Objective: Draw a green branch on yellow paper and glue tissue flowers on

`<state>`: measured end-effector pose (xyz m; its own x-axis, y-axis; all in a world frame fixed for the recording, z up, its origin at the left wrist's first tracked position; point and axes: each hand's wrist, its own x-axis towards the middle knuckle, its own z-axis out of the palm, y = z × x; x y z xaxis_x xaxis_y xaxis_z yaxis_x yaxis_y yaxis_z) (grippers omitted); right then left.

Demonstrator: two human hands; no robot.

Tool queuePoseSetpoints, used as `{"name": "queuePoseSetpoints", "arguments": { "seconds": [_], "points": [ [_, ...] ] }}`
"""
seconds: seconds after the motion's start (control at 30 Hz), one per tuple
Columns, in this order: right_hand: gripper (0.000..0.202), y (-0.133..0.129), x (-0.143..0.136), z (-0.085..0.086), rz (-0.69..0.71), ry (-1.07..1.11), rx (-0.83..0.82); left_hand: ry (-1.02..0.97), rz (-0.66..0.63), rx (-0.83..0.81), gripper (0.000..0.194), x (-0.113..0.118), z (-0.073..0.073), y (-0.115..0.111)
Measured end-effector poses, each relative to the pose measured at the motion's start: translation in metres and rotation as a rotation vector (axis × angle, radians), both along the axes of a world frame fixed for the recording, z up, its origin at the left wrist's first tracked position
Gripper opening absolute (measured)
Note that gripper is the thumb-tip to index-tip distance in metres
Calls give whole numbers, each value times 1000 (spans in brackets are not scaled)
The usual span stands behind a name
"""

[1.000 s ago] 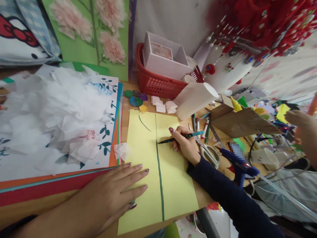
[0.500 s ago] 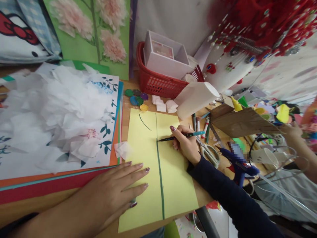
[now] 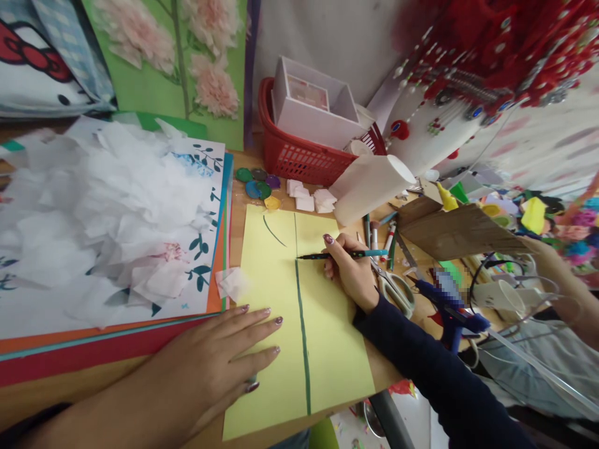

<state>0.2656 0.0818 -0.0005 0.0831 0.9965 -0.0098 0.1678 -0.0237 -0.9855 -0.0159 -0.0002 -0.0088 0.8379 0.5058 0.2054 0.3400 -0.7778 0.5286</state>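
Observation:
A sheet of yellow paper lies on the wooden table, with a green line running lengthwise, thick in its lower part and thin at the top. Left of that line, near the far edge, is a short curved green stroke. My right hand grips a teal-capped brush pen, its dark tip at the line, where the thick part ends. My left hand rests flat with fingers spread on the paper's left side. A small pale tissue piece sits at the paper's left edge.
White tissue pieces are heaped at left on stacked sheets. Behind the paper are paint discs, a red basket and a paper roll. Scissors and a blue glue gun lie right; another person's arm is beyond.
The pen tip has shifted slightly up along the line, and the thick green part reaches a little farther. My left hand stays put. The other person's arm at right has moved a little.

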Motion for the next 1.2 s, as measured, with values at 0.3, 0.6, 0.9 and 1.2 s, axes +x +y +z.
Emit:
{"name": "queuePoseSetpoints", "arguments": {
  "seconds": [0.3, 0.6, 0.9, 1.2],
  "points": [
    [45, 1, -3, 1, -34, -10, -2, -47, 7, -18, 43, 0, -2, 0],
    [46, 3, -2, -1, -49, 15, 6, -48, 2, -32, 46, 1, 1, 1],
    [47, 4, -3, 0, -49, 9, -1, 29, -12, 17, 46, 1, 0, 0],
    [45, 4, -2, -1, -32, 33, -7, 32, -11, 42, 45, 0, 0, -1]
  ]
}}
